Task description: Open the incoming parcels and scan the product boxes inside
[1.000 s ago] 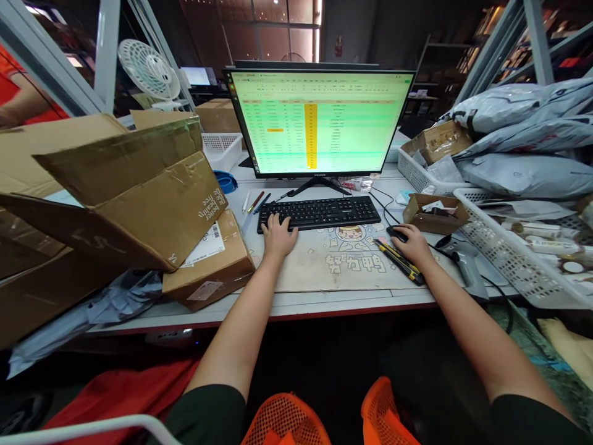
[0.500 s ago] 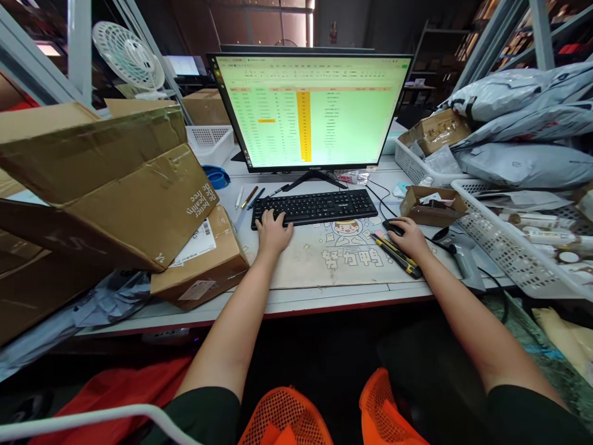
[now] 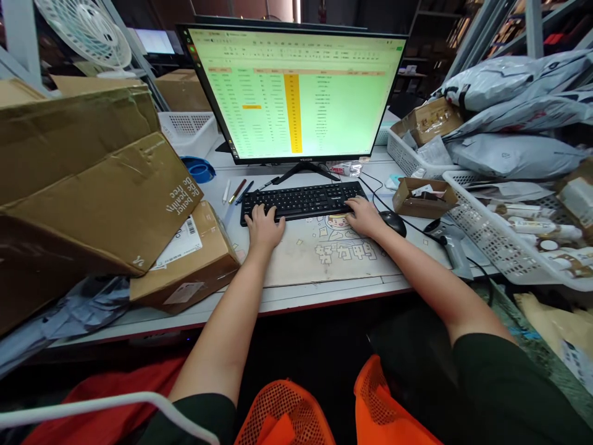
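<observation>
A black keyboard (image 3: 301,201) lies on a cartoon-printed desk mat (image 3: 296,259) in front of a lit monitor (image 3: 343,111) showing a spreadsheet. On the keyboard's left end rests my left hand (image 3: 265,227), fingers spread over the keys. My right hand (image 3: 364,216) is at the right end, fingertips on the number keys, holding nothing. Just right of that hand sits a black mouse (image 3: 393,224), untouched. My right forearm crosses the mat and hides the cutters that lay there. Several pens (image 3: 238,191) lie left of the keyboard.
Cardboard boxes (image 3: 92,185) are stacked at the left, near a fan (image 3: 86,31). At the right stand a white basket (image 3: 500,241) of rolls, a small open box (image 3: 424,199), a grey handheld scanner (image 3: 456,250) and piled grey mailing bags (image 3: 514,154). A blue tape roll (image 3: 198,169) lies behind the pens.
My right hand has let go of the mouse and moved left onto the keyboard's right end. My left hand stays on the keys. The view has shifted slightly.
</observation>
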Demonstrator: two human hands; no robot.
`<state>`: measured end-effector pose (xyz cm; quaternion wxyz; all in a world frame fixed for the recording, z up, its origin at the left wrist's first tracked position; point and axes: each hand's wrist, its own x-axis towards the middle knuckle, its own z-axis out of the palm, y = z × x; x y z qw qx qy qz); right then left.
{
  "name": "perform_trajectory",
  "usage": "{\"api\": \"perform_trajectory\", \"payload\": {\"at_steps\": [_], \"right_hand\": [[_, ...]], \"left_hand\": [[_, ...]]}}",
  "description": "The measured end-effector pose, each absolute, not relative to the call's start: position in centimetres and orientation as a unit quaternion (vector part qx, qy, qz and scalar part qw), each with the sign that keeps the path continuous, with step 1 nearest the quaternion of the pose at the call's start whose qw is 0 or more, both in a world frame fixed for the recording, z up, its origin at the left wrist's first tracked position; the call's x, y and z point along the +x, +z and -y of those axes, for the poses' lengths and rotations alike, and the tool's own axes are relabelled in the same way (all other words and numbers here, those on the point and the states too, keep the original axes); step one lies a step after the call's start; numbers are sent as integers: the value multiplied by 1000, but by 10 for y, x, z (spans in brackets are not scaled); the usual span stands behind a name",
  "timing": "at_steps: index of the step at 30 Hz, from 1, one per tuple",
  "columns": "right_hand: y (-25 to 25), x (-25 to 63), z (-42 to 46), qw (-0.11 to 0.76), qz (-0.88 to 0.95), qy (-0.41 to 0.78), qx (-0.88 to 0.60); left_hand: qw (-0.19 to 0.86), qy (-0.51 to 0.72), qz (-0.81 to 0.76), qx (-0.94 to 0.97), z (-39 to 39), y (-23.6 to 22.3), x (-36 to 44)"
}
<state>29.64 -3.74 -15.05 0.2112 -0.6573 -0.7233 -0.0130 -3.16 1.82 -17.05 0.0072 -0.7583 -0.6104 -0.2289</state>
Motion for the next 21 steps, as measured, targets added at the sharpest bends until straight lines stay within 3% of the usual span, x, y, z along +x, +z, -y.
{"api": "perform_trajectory", "payload": {"at_steps": [21], "right_hand": [[-150, 208, -30, 185, 678, -51, -710]], "left_hand": [[7, -235, 604, -761, -19, -172, -34]]}}
